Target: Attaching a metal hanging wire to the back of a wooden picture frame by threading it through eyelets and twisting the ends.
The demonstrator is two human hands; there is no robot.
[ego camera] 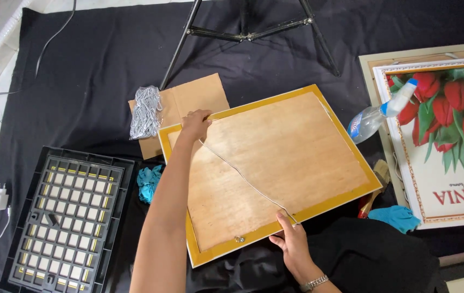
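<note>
Hands grip opposite edges of the yellow-bordered wooden picture frame back (275, 163) lying face-down on black cloth (91, 70): left hand (195, 125) at its far corner, right hand (293, 241) apparently pinching the thin white cord (243, 179) at its near edge.

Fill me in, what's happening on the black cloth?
A person has a picture frame lying face down, wooden backing up, yellow border around it. The left hand grips the far corner; the right hand holds the near edge, where a white cord running across the backing ends. A bag of metal hardware lies on cardboard beside it. A spray bottle rests by a tulip print to the right.
</note>
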